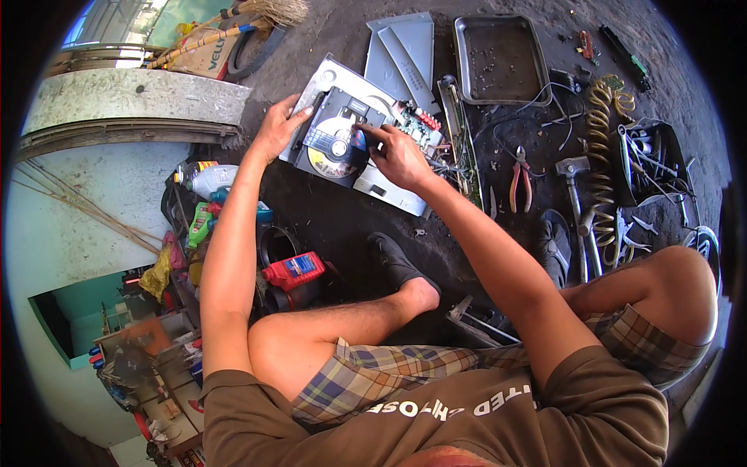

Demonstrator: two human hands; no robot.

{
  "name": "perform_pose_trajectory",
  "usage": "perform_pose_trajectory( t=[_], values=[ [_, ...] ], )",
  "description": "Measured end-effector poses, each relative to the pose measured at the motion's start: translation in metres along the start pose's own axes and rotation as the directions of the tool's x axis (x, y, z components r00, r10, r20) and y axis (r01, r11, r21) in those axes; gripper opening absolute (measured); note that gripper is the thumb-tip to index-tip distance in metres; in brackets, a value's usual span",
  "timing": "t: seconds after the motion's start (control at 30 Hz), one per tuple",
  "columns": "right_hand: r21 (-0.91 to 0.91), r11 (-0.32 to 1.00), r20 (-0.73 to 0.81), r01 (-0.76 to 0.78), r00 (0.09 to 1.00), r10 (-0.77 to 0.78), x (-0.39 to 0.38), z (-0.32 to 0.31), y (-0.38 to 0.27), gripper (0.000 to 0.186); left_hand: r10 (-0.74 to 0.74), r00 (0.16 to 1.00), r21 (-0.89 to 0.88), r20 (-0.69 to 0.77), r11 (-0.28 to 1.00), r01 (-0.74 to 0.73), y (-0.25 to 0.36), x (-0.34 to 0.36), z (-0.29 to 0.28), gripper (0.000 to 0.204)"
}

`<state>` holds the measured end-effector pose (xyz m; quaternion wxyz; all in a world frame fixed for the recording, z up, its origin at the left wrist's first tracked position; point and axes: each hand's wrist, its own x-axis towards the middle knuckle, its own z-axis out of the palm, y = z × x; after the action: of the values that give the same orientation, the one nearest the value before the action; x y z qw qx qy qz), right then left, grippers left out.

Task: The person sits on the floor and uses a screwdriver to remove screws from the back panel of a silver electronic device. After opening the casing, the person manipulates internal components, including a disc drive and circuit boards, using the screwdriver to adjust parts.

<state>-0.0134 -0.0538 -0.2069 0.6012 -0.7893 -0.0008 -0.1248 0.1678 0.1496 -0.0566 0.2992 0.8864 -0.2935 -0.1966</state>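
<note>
An opened disc player (381, 193) lies tilted on the dark ground in front of me, its inner parts exposed. A printed disc (331, 159) sits in the black drive (336, 105), partly covered by a bridge piece. At the player's left edge, my left hand (276, 131) grips the casing, thumb on top and some fingers hidden. My right hand (398, 158) is over the drive's right side, index finger stretched toward the mechanism beside the disc and the other fingers curled; I see nothing held in it. A green circuit board (419, 128) with wires lies to its right.
Beyond the player are a grey metal cover (401, 58) and a metal tray (458, 62). Pliers (521, 180), a hammer (573, 175), a coil spring (599, 148) and a tool bin (657, 167) lie right. A red bottle (296, 269) stands near my leg.
</note>
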Motion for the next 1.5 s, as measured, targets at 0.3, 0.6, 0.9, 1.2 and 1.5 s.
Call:
perform_pose_trajectory(
  t=[0.3, 0.6, 0.9, 1.2, 1.5],
  values=[
    [0.107, 0.994, -0.101, 0.007, 0.995, 0.004, -0.002, 0.01, 0.014, 0.036, -0.012, 1.0, -0.005, 0.007, 1.0, 0.012, -0.005, 0.004, -0.001, 0.062],
    [0.001, 0.999, -0.111, 0.042, 0.993, -0.042, -0.005, 0.014, 0.018, 0.047, -0.005, 1.0, -0.012, 0.0, 1.0, 0.005, -0.001, 0.004, 0.0, 0.062],
    [-0.033, 0.999, -0.138, -0.029, 0.99, 0.024, -0.004, 0.011, 0.019, 0.046, -0.012, 1.0, -0.028, 0.003, 1.0, 0.012, -0.002, 0.003, 0.001, 0.065],
    [-0.004, 1.0, 0.004, -0.011, 1.0, 0.011, -0.008, 0.006, 0.005, 0.063, -0.003, 1.0, -0.028, 0.021, 1.0, 0.003, -0.006, 0.003, -0.002, 0.061],
    [-0.009, 1.0, 0.034, -0.02, 0.999, 0.02, -0.011, 0.009, 0.006, 0.063, 0.043, 0.999, -0.007, -0.033, 0.999, -0.043, -0.01, 0.003, 0.001, 0.056]
  ],
)
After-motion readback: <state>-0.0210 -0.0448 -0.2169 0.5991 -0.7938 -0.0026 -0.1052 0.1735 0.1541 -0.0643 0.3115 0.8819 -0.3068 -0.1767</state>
